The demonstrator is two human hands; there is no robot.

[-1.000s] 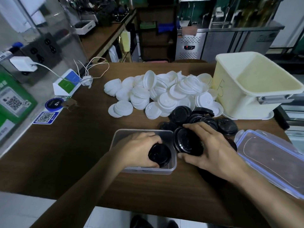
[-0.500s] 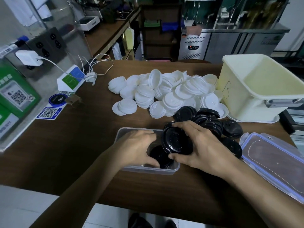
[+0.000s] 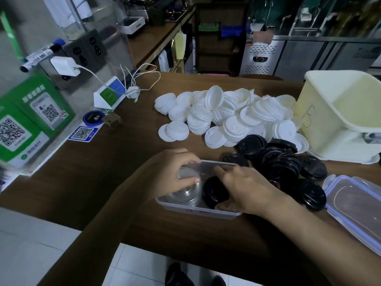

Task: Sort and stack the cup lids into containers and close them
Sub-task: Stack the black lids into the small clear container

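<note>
Where the table point(image 3: 82, 172) edge runs closest to us, lower centre of frame, a clear tub point(image 3: 198, 211) sits w/ both our hands in it. Our L hand point(image 3: 165, 176) has its fingers curled over a clear dome point(image 3: 186, 194) at the tub's left end, gripping it; we can't tell if that's clear lids or sth else. Our R hand point(image 3: 247, 190) clasps a black stack point(image 3: 214, 193) of lids standing on edge inside the tub, index over the top, thumb low by the near wall. Dome & black stack sit side by side.

Lower right of frame, the tub lid point(image 3: 354, 205) lies flat on the table, clear w/ a blue rim, apart from the tub. Behind our R hand a black heap point(image 3: 278, 159) of loose lids spreads btw tub & tub lid, many overlapping.

Further back, centre frame, is a bigger white heap point(image 3: 226, 118) of lids, its near edge meeting the black heap. At right a cream bin point(image 3: 317, 129) stands open, a mark on its side, white lids against its base.

Far left are green QR signs point(image 3: 31, 124); above them a white charger point(image 3: 65, 66) is plugged in, its cable point(image 3: 144, 79) looped on the table.
</note>
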